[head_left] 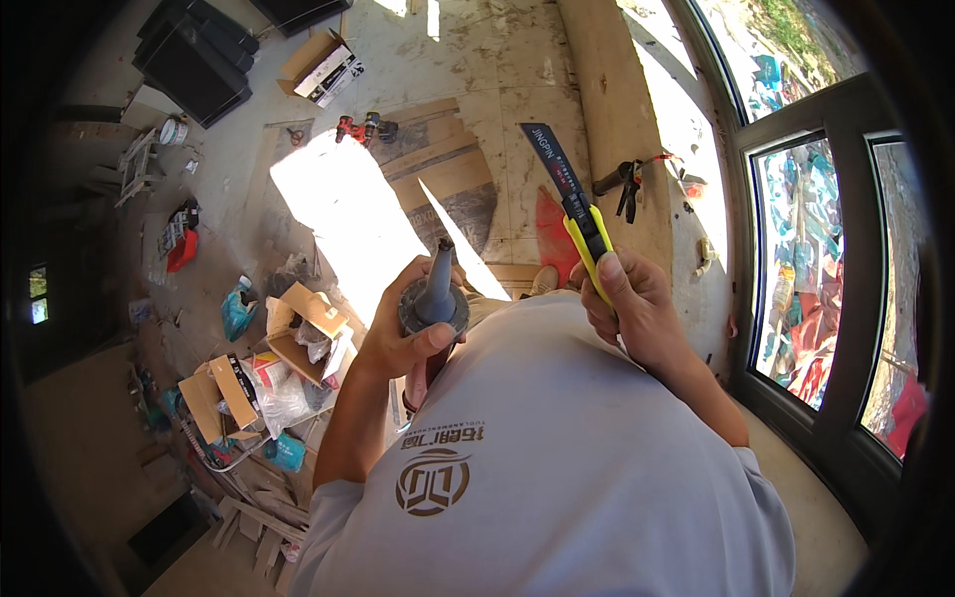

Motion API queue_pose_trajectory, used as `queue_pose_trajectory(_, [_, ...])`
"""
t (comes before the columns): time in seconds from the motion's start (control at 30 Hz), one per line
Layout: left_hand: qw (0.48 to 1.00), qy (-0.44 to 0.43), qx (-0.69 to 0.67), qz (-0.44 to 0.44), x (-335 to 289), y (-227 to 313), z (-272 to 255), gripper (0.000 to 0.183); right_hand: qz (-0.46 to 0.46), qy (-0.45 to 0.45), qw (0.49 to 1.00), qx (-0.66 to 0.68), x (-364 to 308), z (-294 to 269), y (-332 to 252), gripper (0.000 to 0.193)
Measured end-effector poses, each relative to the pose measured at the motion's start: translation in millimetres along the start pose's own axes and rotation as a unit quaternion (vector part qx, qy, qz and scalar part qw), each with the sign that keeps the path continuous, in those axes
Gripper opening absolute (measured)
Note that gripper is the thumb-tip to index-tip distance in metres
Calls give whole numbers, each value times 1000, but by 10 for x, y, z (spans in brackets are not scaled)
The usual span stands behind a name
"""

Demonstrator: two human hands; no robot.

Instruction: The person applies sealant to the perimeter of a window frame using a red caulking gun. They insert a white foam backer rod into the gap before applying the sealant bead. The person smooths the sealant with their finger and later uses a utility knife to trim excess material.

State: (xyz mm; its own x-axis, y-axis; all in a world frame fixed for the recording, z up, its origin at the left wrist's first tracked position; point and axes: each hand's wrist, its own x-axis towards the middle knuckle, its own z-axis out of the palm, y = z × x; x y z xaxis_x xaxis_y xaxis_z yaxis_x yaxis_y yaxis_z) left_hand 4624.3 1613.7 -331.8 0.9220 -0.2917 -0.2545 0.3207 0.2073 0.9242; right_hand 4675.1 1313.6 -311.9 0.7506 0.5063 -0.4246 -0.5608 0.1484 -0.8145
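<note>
My left hand [383, 333] is closed around the front end of a sealant tube. Its grey cone nozzle [435, 297] points up from a round dark collar, and the tip is dark. Most of the tube's body is hidden behind the hand and my shirt. To the right, my right hand [637, 303] grips a utility knife [587, 234] by its yellow and black handle. The knife's wide dark blade slants up and to the left, apart from the nozzle.
Glazed doors with dark frames [741, 289] line the right side, beside a ledge holding a black clamp-like tool [629, 189]. Cordless drills [366, 129] lie on cardboard ahead. Open boxes [303, 328], plastic bags and scraps litter the left floor. Dark panels [194, 60] stand far left.
</note>
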Motion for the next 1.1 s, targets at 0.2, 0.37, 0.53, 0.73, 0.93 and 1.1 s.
queue_pose_trajectory(0.2, [994,59,88,7,-86,73,126,50,-114,42,976,-180,-75,184,-50,32])
queue_pose_trajectory(0.37, [998,47,43,-19,-128,24,104,53,-200,-14,916,-349,-180,217,-198,38])
queue_pose_trajectory(0.53, [999,25,20,8,-138,-25,135,61,-315,13,803,-506,-166,222,-268,47])
queue_pose_trajectory(0.73, [1000,14,10,-18,-153,5,144,62,-333,46,762,-554,-167,238,-294,51])
queue_pose_trajectory(0.93, [999,12,6,-36,-134,30,141,64,-339,61,753,-560,-142,244,-275,51])
queue_pose_trajectory(1.1, [999,6,12,-38,-111,51,142,65,-344,70,751,-558,-133,246,-281,53])
